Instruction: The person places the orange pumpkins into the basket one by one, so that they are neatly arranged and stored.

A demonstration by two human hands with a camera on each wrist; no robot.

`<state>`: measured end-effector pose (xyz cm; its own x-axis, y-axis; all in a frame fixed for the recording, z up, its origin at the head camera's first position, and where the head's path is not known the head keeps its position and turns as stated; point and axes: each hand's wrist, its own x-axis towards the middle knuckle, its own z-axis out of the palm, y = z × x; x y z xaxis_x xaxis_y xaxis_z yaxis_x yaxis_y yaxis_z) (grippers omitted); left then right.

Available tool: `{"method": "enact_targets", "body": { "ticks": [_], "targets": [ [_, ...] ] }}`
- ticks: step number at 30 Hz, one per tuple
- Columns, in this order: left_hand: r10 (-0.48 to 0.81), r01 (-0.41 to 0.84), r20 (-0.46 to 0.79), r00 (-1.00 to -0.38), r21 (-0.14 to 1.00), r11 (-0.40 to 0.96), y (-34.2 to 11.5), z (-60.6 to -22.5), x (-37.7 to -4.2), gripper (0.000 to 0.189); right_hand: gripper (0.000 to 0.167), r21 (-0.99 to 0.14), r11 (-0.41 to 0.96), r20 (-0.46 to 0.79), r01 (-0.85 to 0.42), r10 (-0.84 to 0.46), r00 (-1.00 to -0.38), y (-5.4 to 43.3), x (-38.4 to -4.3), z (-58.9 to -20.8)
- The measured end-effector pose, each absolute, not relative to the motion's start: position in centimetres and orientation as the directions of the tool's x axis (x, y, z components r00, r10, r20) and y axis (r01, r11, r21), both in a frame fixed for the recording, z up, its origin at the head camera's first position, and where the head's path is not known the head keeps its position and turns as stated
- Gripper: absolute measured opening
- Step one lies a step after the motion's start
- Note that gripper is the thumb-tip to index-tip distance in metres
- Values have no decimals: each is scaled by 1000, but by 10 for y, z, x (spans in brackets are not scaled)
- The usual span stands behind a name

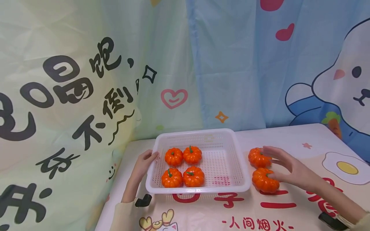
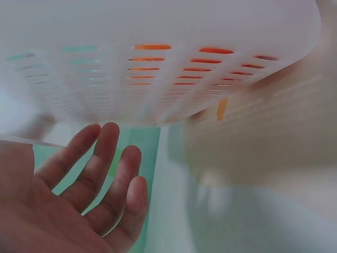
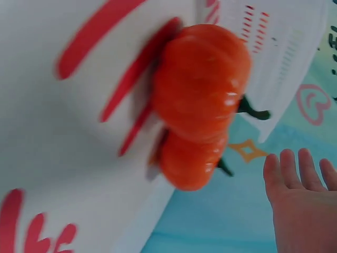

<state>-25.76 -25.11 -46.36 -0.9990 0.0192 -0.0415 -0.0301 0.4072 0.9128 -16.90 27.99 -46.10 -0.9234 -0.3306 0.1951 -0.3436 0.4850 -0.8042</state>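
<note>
A white perforated plastic basket (image 1: 228, 160) stands on the table with several small orange pumpkins (image 1: 193, 176) with green stems in its left half. My left hand (image 1: 145, 163) holds the basket's left rim, its thumb hooked over the edge. In the left wrist view, the fingers (image 2: 97, 179) extend along the outside below the rim. Right of the basket, two more pumpkins, a rear one (image 1: 258, 157) and a front one (image 1: 265, 181), sit one behind the other. My right hand (image 1: 295, 168) hovers over their right side with fingers spread, the thumb overlapping the front pumpkin's stem side.
A printed cloth (image 1: 257, 208) with red characters and a fried egg picture covers the table. Behind it hangs a patterned curtain (image 1: 231, 64), and another curtain side (image 1: 57, 128) closes in the left. Black wrist straps (image 1: 332, 221) show at both sleeves.
</note>
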Motion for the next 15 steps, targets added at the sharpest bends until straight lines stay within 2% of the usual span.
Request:
{"method": "enact_targets", "body": {
  "ticks": [8, 15],
  "targets": [
    [0, -24, -26, -1000, 908, 418, -256, -479, -264, 37, 80, -782, 539, 131, -314, -350, -927, 298, -164, -487],
    [-8, -24, -23, -1000, 907, 419, -257, -479, -265, 36, 81, -826, 541, -55, -159, -359, -932, 304, -162, -501]
  ]
}}
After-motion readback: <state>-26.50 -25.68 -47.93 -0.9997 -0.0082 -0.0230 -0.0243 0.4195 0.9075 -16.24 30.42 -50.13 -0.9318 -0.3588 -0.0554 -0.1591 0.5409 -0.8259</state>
